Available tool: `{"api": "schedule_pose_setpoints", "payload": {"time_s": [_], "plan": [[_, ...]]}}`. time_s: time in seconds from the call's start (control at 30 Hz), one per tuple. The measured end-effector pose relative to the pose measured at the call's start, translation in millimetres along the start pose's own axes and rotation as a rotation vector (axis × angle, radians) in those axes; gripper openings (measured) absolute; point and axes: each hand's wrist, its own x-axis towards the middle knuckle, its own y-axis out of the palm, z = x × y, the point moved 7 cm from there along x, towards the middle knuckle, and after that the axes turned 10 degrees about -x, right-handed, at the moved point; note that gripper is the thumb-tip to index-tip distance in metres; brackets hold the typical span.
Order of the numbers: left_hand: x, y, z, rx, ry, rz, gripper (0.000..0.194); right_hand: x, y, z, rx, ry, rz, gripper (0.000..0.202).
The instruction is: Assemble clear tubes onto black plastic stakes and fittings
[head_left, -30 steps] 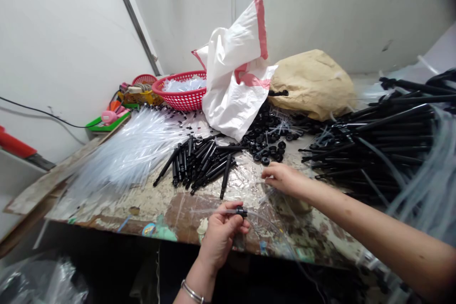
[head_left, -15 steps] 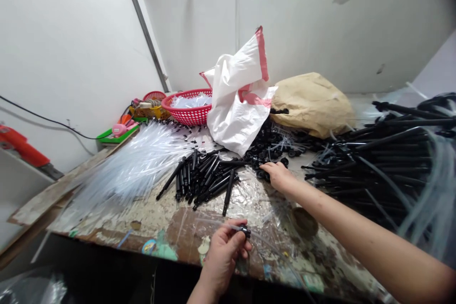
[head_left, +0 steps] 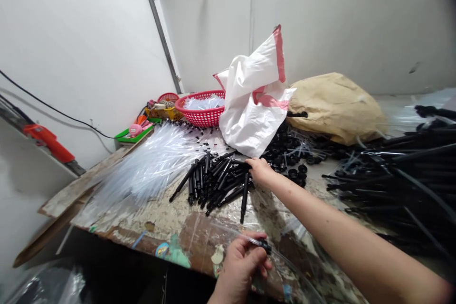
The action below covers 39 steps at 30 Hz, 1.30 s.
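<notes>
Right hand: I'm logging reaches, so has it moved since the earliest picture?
Yes: against the white sack, the right hand has gone forward and left, to the right end of the black rod pile.

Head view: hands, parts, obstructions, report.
Left hand pinching small cylindrical black fitting, with thin clear tube. Right hand at pile of slim glossy black rods, grip unclear. White red-trimmed sack just beyond, may crowd it.

A small workshop, by the look of it: a worn, paint-chipped bench [head_left: 195, 235] by pale walls [head_left: 217, 33], heaped with clear tubes [head_left: 147, 171] on the left and black rods [head_left: 204, 178] mid-bench, a red basket [head_left: 201, 118] and white sack [head_left: 245, 109] standing on the far side
</notes>
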Motion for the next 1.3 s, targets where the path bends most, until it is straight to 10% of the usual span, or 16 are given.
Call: {"api": "schedule_pose_setpoints", "payload": {"time_s": [0.33, 0.53, 0.7, 0.83, 0.97, 1.3], "plan": [[3, -2.7, 4, -0.025, -0.002, 0.007, 0.045, 18, -7, 26, 0.048, 0.017, 0.034, 0.026], [3, -3.5, 3, -0.016, 0.014, 0.005, 0.045, 7, -53, -9, 0.219, 0.073, -0.122, 0.023], [2, -3.1, 2, 0.006, -0.001, -0.007, 0.043, -69, -83, -66, 0.427, 0.174, -0.225, 0.043], [1, -0.8, -3, 0.02, 0.011, 0.002, 0.039, -155, -66, -100, 0.964, 0.253, -0.139, 0.045], [0, 2.2, -6, 0.035, 0.008, 0.002, 0.033, -223, -42, -117, 0.983, 0.394, -0.089, 0.035], [-3, 6.6, -8, 0.149, 0.024, -0.026, 0.035, -255, -22, -127, 0.418, 0.356, -0.16, 0.021]]}}
